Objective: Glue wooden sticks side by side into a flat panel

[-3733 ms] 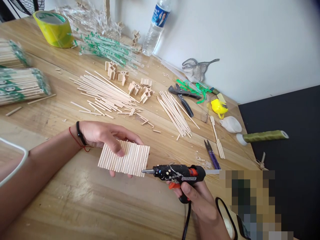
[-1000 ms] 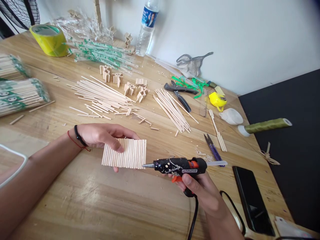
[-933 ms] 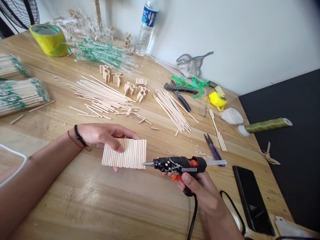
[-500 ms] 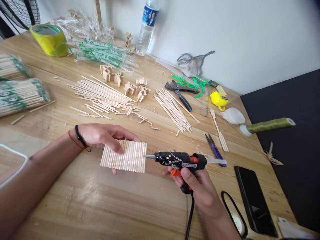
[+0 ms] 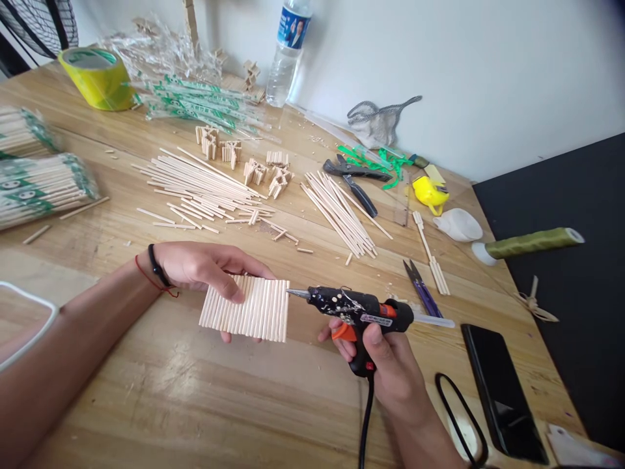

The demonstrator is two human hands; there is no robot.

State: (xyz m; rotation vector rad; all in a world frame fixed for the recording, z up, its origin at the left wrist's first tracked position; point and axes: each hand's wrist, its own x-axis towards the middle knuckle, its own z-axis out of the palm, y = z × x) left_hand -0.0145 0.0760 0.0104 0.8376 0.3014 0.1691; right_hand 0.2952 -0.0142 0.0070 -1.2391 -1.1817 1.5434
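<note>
A flat panel of thin wooden sticks (image 5: 254,312) lies side by side in my left hand (image 5: 209,270), thumb on top and fingers underneath. My right hand (image 5: 385,365) is wrapped round the handle of a black glue gun (image 5: 346,309) with an orange trigger. The metal nozzle points left at the panel's right edge, near its upper corner; whether it touches is hard to tell. A clear glue stick (image 5: 433,319) sticks out of the gun's back. Loose sticks (image 5: 195,182) lie beyond my left hand.
Small stick bundles (image 5: 254,172), more sticks (image 5: 339,215) and black cutters (image 5: 359,182) lie farther back. Purple scissors (image 5: 422,290) and a phone (image 5: 505,391) are at the right. A water bottle (image 5: 286,58) stands by the wall, yellow tape (image 5: 100,81) at the back left.
The glue gun has shifted slightly right and tilted, its nozzle now nearer the panel's top right corner. The panel has moved very slightly right and down in my left hand.
</note>
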